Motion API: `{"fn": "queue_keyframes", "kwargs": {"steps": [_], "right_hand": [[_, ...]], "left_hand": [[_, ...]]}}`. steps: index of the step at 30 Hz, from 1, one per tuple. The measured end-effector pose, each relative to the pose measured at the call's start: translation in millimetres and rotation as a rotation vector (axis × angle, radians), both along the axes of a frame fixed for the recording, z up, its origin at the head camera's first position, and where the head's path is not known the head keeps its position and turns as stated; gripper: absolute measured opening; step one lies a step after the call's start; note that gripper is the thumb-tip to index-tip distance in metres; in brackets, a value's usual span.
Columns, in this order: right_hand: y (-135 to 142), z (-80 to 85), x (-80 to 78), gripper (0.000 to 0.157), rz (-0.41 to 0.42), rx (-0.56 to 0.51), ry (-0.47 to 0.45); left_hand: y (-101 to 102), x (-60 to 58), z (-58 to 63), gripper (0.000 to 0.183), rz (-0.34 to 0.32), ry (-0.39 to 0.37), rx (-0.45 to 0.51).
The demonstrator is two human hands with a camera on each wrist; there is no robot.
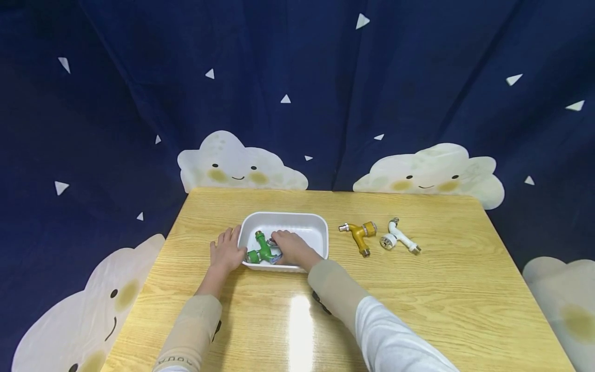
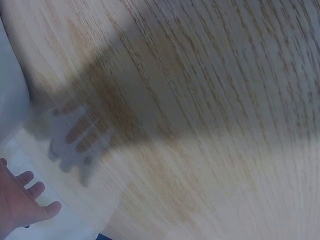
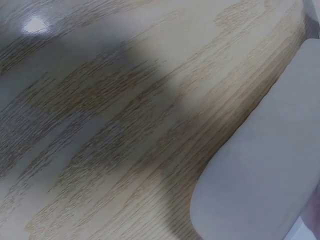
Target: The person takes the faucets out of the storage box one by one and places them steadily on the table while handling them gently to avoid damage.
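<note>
Head view: white plastic tray (image 1: 285, 213) sits mid-frame on the wood-grain table (image 1: 441, 305). Right hand (image 1: 293, 249) reaches into the tray, fingers bent down, gripping a metallic faucet (image 1: 276, 259) that is mostly hidden under the hand; only silver and bluish bits show, so its exact shape can't be told. Green faucet (image 1: 265, 251) lies in the tray's left half, just beside that metallic one. Left hand (image 1: 227, 251) is at the tray's left side, fingers loose and spread, thumb at the rim; nothing gripped. Right of the tray, on the table, a yellow faucet (image 1: 360, 236) with silver ends lies near a white faucet (image 1: 401, 236), the two apart. Beige sleeves come in from the bottom, the left sleeve (image 1: 189, 325) lower left, the right sleeve (image 1: 341, 289) right of bottom center. Navy curtain (image 1: 279, 57) with white triangles and smiling clouds fills the upper frame. Left wrist view: left hand at lower left, fingers apart. Right wrist view: mostly table and sleeve, grip not visible there.
</note>
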State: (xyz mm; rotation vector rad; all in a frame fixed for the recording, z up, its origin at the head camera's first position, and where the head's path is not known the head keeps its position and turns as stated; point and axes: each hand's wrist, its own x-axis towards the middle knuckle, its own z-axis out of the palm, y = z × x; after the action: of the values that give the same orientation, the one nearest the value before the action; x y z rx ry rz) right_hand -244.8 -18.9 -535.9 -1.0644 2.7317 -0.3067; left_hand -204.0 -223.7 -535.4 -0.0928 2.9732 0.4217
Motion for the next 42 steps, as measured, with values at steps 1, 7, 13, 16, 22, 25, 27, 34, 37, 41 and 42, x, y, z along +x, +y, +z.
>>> {"fn": "queue_keyframes", "kwargs": {"steps": [1,7,13,16,22,25,27,34,37,41,42], "right_hand": [[1,0.1,0.3,0.062,0.001,-0.005,0.0],[5,0.0,1.6,0.063,0.015,-0.019,-0.002],[11,3.4,3.1,0.061,0.004,-0.025,-0.034],[15,4.9,3.4,0.06,-0.001,-0.03,-0.033],[20,7.6,3.6,0.057,0.004,-0.042,-0.008],[22,10.7,4.2,0.055,0.006,-0.054,0.001],[23,12.8,4.8,0.055,0.005,-0.053,0.006],[28,21.9,6.6,0.055,-0.009,-0.063,0.03],[30,27.1,7.3,0.056,-0.018,-0.079,0.029],[32,34.2,7.8,0.056,-0.026,-0.076,0.036],[32,36.0,7.9,0.056,-0.028,-0.075,0.041]], "left_hand": [[0,-0.1,-0.1,0.073,0.0,0.001,0.002],[0,-0.2,0.4,0.073,-0.002,-0.002,0.004],[-1,-0.5,-0.6,0.073,-0.005,-0.002,-0.004],[-1,-0.6,-1.3,0.073,-0.007,-0.002,-0.006],[-1,0.1,0.7,0.073,-0.006,-0.001,0.002],[-1,0.3,1.4,0.073,-0.009,-0.005,-0.001],[-1,0.4,1.4,0.073,-0.01,-0.009,-0.003],[-2,0.3,0.7,0.073,-0.005,-0.014,0.002],[-2,0.5,0.7,0.073,-0.008,-0.011,0.004],[-1,0.5,1.2,0.073,-0.007,-0.014,0.008],[-1,0.5,1.3,0.073,-0.007,-0.015,0.008]]}}
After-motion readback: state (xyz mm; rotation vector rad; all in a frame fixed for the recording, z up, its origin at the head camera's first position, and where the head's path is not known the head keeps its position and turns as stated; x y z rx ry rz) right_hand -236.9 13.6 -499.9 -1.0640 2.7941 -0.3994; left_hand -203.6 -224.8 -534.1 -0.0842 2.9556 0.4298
